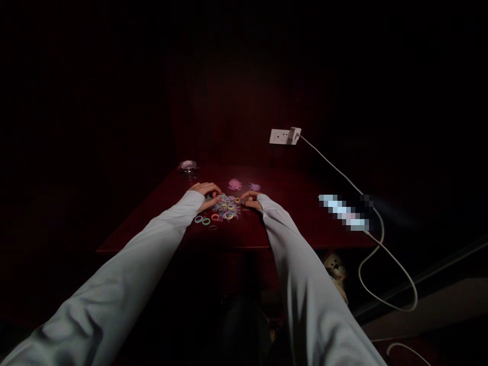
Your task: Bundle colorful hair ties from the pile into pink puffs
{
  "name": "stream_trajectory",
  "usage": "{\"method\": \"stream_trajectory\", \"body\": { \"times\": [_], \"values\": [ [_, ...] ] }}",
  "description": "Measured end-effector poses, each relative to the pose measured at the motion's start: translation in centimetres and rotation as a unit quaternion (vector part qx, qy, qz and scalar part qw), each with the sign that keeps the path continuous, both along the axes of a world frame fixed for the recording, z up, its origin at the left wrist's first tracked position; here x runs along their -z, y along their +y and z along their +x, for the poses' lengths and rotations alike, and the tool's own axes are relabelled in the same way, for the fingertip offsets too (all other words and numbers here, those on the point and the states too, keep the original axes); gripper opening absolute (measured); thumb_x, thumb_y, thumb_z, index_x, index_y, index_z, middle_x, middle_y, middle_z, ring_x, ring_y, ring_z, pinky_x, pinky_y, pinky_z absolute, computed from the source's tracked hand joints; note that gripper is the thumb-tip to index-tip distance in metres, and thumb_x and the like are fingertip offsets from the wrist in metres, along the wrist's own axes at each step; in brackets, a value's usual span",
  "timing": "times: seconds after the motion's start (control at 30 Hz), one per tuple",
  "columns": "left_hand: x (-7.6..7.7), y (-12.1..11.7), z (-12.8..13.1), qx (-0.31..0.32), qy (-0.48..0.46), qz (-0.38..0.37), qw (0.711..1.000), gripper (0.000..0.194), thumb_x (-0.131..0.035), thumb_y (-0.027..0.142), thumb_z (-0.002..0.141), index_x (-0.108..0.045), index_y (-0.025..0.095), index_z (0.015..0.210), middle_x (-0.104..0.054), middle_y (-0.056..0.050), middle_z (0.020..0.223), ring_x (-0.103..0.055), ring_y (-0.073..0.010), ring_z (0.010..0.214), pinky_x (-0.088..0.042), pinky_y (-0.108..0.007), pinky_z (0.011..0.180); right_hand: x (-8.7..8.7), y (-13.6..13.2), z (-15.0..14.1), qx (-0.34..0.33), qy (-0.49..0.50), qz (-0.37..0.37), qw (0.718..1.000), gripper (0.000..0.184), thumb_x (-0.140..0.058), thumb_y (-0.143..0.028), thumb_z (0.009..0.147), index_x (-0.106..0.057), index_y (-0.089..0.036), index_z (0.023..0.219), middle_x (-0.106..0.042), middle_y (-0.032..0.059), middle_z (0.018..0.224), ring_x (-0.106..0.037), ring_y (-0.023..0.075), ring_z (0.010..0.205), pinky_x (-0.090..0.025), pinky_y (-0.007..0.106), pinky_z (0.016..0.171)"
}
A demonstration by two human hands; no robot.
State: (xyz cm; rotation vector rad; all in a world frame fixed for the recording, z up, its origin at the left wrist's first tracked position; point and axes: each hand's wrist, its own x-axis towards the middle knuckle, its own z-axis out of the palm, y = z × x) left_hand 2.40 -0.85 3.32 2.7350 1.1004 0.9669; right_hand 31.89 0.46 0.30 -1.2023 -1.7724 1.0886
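A loose pile of small coloured hair ties lies on the dark red table between my hands. My left hand reaches over the pile's left side, fingers bent and thumb close to them; what is in the fingertips is too small to make out. On the right side, my right hand has thumb and fingers closed at a yellow hair tie. In front of the pile lie a lilac hair tie, a green hair tie and a red one. Behind it sit a pink heap and a smaller purple heap.
A clear jar with pink content stands at the table's back left. A wall socket holds a charger; its white cable runs past a blurred bright device at the right. A plush toy shows below the table edge.
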Motion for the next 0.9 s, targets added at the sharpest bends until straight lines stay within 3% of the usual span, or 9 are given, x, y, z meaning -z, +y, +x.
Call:
{"method": "stream_trajectory", "body": {
  "times": [0.27, 0.57, 0.9],
  "values": [
    [0.0, 0.1, 0.0, 0.003, 0.004, -0.002, 1.000, 0.028, -0.052, 0.041, 0.102, -0.073, 0.023, 0.109, -0.075, -0.001, 0.096, -0.068, -0.0196, 0.089, -0.044, -0.034, 0.090, -0.9, -0.6, -0.1, 0.005, -0.055, -0.006, 0.998, 0.039, -0.085, -0.048, 0.064, -0.070, -0.021, 0.088, -0.038, -0.0114, 0.055, -0.028, 0.0090, 0.057, -0.018, 0.027, 0.059],
    [0.0, 0.3, -0.1, 0.001, 0.003, -0.014, 1.000, 0.026, -0.056, 0.041, 0.100, -0.074, 0.024, 0.107, -0.075, -0.001, 0.096, -0.067, -0.0185, 0.084, -0.044, -0.034, 0.089, -1.4, -1.1, -0.4, 0.029, -0.078, -0.015, 0.996, 0.023, -0.085, -0.038, 0.068, -0.073, -0.022, 0.080, -0.040, -0.0087, 0.057, -0.034, 0.0108, 0.061, -0.021, 0.027, 0.061],
    [0.1, 0.2, -0.1, 0.007, 0.000, -0.010, 1.000, 0.026, -0.054, 0.041, 0.102, -0.073, 0.023, 0.107, -0.075, -0.001, 0.096, -0.068, -0.0184, 0.086, -0.044, -0.033, 0.090, -0.6, -0.4, -0.2, 0.029, -0.050, -0.010, 0.998, 0.031, -0.083, -0.043, 0.063, -0.068, -0.021, 0.078, -0.044, -0.0086, 0.058, -0.035, 0.0103, 0.059, -0.024, 0.026, 0.060]
  ]
}}
